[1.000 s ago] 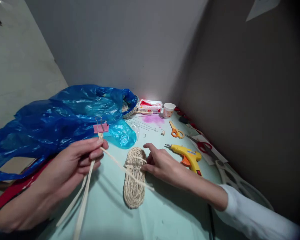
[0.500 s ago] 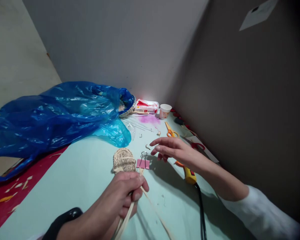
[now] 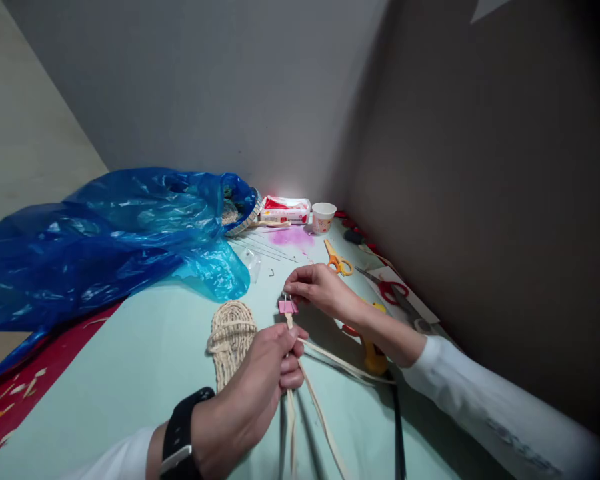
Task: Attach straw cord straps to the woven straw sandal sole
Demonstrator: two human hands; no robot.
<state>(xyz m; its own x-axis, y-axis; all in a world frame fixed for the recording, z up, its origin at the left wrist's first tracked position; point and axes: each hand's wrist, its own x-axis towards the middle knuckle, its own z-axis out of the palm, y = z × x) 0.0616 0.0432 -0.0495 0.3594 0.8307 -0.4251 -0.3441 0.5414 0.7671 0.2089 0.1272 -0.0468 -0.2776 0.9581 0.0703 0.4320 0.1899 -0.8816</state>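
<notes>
My left hand point(image 3: 275, 363) pinches pale plaiting strands point(image 3: 323, 420) just below a pink binder clip point(image 3: 288, 307). The clip grips the upper end of the strands, where a short braided stretch shows. Several loose ends hang down from my fingers, and some run off to the right. My right hand point(image 3: 317, 287) is closed at the top of the clip, its thumb and fingertips on the wire handles. Left of the clip, a woven straw sole-shaped piece with a band across it point(image 3: 230, 340) lies flat, its lower part hidden behind my left hand.
A blue plastic bag point(image 3: 130, 233) spreads over the left back. At the back stand a tissue pack point(image 3: 286, 211) and a paper cup point(image 3: 323, 219). Orange scissors point(image 3: 337, 259), red-handled scissors point(image 3: 393, 292) and a yellow corded tool point(image 3: 375, 357) lie on the right.
My right hand has come in from the right and closed on the clip's handles. My left hand and the clip have shifted slightly; some strands now spread rightward.
</notes>
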